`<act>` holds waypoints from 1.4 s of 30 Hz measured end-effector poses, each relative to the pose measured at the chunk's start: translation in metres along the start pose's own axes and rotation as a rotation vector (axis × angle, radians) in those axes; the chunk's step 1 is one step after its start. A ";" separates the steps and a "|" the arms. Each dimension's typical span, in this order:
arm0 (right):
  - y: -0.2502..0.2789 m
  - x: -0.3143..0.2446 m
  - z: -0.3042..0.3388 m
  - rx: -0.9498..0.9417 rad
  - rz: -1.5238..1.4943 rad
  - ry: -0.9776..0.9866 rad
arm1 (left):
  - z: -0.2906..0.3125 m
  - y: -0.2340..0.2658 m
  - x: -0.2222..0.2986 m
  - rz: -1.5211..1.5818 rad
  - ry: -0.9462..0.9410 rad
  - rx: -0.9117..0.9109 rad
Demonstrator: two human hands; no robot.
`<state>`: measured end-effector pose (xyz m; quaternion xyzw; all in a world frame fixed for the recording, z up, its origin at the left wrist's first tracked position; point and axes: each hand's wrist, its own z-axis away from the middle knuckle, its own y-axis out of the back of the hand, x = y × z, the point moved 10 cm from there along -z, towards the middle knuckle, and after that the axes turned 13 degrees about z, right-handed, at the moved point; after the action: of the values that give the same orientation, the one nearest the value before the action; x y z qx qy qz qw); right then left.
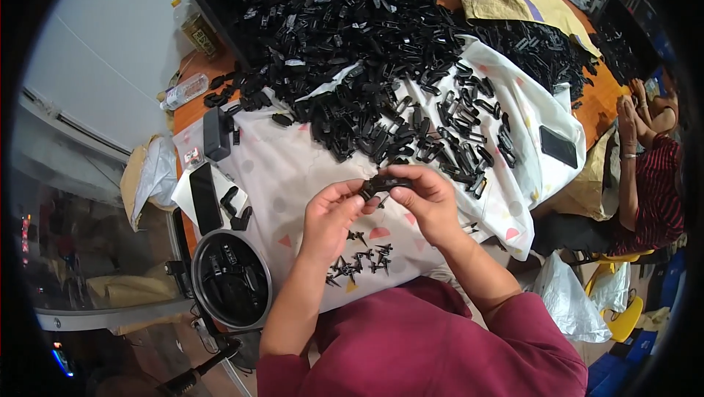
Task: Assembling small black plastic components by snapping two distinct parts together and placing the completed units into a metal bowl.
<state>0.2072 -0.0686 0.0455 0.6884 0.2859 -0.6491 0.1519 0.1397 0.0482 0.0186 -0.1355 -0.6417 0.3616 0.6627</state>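
Note:
Between my two hands, above the white patterned cloth (293, 155), is a small elongated black plastic part (387, 184). My left hand (331, 215) pinches its left end with thumb and fingertips. At its other end, my right hand (427, 203) closes thumb and fingers round it, hiding much of its shape. Below the hands, several small dark spiky pieces (359, 261) lie scattered on the cloth. Just beyond the fingers rises a large heap of similar black parts (352, 52), with looser ones (458, 148) spread at its right.
A round bowl (268, 287) holding black parts stands at the left, near a dark phone-like slab (206, 195) and a black box (215, 133). Bottles (187, 91) lie and stand farther back. Another phone (559, 146) rests at the right; beyond it sits a person in a striped top (656, 192).

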 end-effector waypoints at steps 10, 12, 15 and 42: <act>-0.017 -0.038 0.011 -0.068 0.304 0.239 | 0.029 -0.022 0.055 -0.500 -0.471 -0.049; -0.027 -0.062 0.017 -0.107 0.596 0.534 | 0.034 -0.028 0.058 -0.628 -0.474 -0.061; -0.033 -0.069 0.019 -0.100 0.776 0.540 | 0.036 -0.030 0.064 -0.623 -0.478 -0.063; -0.042 0.018 0.030 -0.227 0.800 0.097 | 0.170 0.117 0.139 -1.236 -0.626 0.853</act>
<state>0.1582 -0.0488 0.0312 0.7538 0.0726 -0.4701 0.4533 -0.0695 0.1726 0.0712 0.6146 -0.5632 0.1647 0.5272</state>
